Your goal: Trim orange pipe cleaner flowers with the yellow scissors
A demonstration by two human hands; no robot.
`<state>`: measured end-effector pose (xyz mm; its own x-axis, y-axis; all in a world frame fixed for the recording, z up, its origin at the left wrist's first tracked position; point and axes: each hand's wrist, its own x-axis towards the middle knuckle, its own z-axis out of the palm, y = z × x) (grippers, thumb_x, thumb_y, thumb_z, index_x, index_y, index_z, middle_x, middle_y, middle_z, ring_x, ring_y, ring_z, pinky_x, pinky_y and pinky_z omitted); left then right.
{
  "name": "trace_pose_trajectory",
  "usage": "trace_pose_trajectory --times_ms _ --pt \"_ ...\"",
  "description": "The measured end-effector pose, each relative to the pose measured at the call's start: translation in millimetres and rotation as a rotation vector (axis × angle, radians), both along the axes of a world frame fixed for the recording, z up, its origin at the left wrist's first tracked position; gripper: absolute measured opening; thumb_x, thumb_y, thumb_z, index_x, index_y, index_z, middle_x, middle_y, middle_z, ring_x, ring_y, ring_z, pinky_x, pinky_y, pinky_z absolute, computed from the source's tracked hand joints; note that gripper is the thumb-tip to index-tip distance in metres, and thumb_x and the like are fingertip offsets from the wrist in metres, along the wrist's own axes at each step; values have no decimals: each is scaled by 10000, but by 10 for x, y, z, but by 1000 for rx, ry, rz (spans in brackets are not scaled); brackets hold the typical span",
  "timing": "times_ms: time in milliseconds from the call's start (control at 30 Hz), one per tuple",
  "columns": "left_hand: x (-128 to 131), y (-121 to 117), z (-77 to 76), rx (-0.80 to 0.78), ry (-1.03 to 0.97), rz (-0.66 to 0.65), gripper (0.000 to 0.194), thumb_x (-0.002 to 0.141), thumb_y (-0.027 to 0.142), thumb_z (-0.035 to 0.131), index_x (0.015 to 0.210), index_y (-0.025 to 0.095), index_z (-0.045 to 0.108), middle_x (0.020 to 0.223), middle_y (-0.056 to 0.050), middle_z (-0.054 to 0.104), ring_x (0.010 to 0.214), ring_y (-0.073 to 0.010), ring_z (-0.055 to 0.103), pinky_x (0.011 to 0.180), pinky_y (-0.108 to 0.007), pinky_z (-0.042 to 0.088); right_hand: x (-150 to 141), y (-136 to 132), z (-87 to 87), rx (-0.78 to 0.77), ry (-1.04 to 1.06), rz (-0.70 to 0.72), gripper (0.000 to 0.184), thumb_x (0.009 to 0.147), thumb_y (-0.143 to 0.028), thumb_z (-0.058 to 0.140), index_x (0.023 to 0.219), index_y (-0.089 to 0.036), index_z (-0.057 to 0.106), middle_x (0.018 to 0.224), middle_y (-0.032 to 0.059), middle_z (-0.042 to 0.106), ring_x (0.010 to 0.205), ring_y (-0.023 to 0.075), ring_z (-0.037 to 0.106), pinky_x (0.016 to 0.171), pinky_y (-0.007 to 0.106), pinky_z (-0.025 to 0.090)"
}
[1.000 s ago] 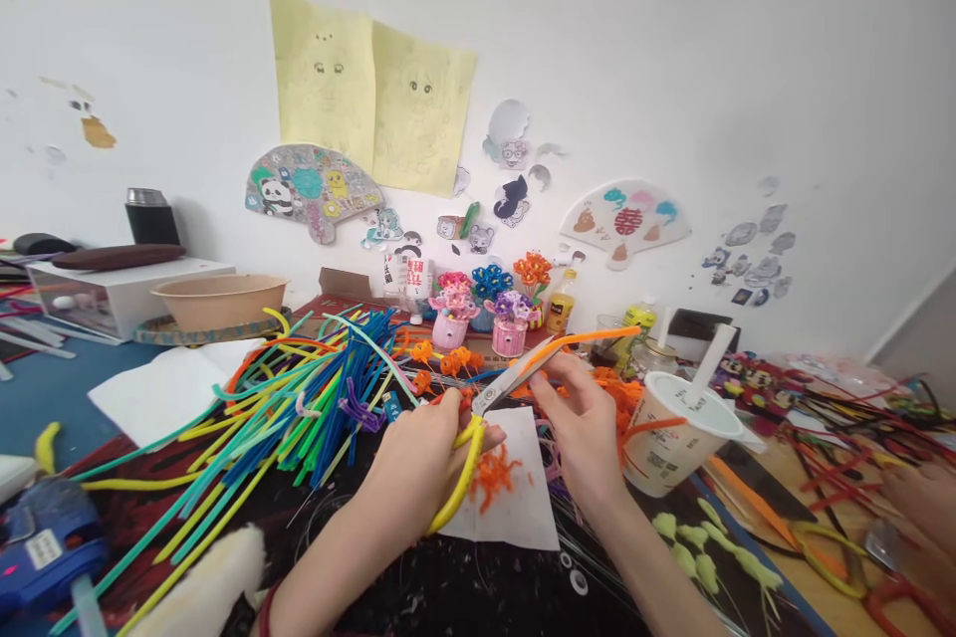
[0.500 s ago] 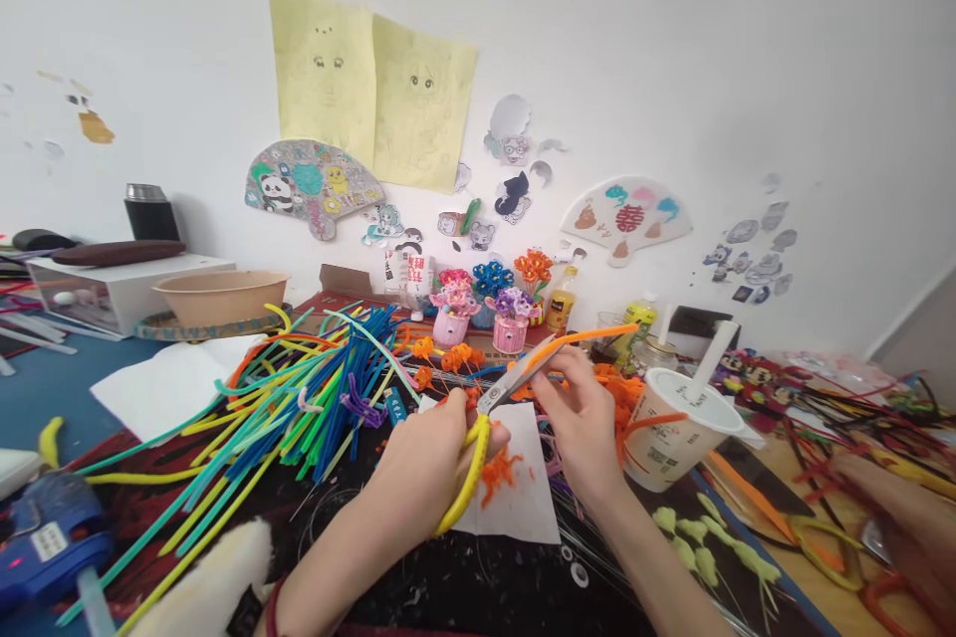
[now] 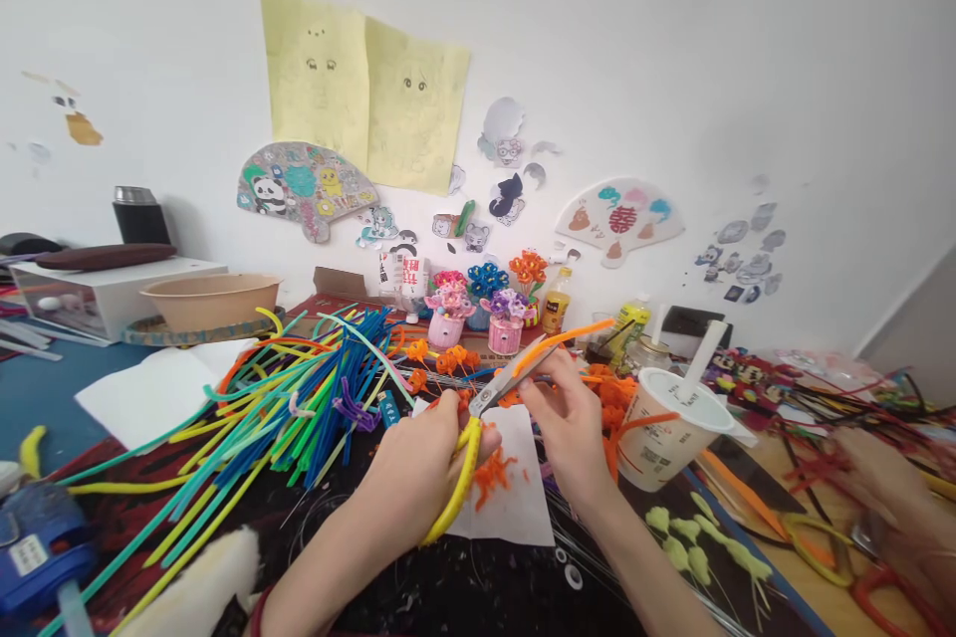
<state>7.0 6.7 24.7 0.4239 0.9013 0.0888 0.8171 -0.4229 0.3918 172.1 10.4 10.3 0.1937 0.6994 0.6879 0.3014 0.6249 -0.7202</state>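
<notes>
My left hand is closed round the yellow handles of a pair of scissors. Their blades point up and to the right, alongside an orange pipe cleaner. My right hand pinches that pipe cleaner between thumb and fingers, close by the blades. Below the scissors, orange fuzz clippings lie on a sheet of white paper. Curled orange pieces sit behind my hands, and more are partly hidden beside my right hand.
Left lies a big pile of coloured pipe cleaners, with a blue glue gun at the near left. A lidded cup with a straw stands right of my right hand. Another person's hand is at the far right, near red-handled scissors.
Both hands keep their grips, and the scissors stay along the orange pipe cleaner with only a slight shift. The other person's hand at the right has moved in over the table.
</notes>
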Motion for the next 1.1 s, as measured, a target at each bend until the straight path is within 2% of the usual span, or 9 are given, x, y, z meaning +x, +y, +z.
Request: trace_pose_trajectory --times_ms 300,433,633,900,1100 --pt "22 -14 36 -25 9 -13 271 953 434 323 842 215 439 822 -96 691 730 -261 660 606 -307 422 -39 -24 19 -38 17 14 141 840 -322 599 762 -209 627 872 41 563 852 204 559 710 299 477" --pt "5 8 24 11 36 -13 275 946 457 329 869 217 439 828 -93 689 742 -280 663 593 -311 412 -8 3 -2 -48 29 47 147 853 -332 590 781 -207 624 882 41 570 850 202 564 732 307 479" --pt "-27 11 -18 25 8 -34 317 947 483 289 858 221 445 757 -70 673 702 -277 658 561 -303 377 47 46 -30 -69 74 55 156 868 -359 582 873 -209 625 886 38 613 849 207 581 755 324 477" --pt "-38 -22 -44 0 -59 -76 398 943 530 238 857 210 457 762 -64 662 666 -246 631 569 -302 367 41 25 -10 -19 93 29 145 851 -340 598 817 -204 636 833 36 614 804 204 582 734 324 496" --pt "-10 -59 -59 -16 -80 -60 419 945 541 192 841 219 439 792 -71 662 677 -252 630 575 -313 366 -45 10 -74 -37 188 25 125 853 -327 591 817 -209 613 796 22 576 766 190 555 733 325 490"
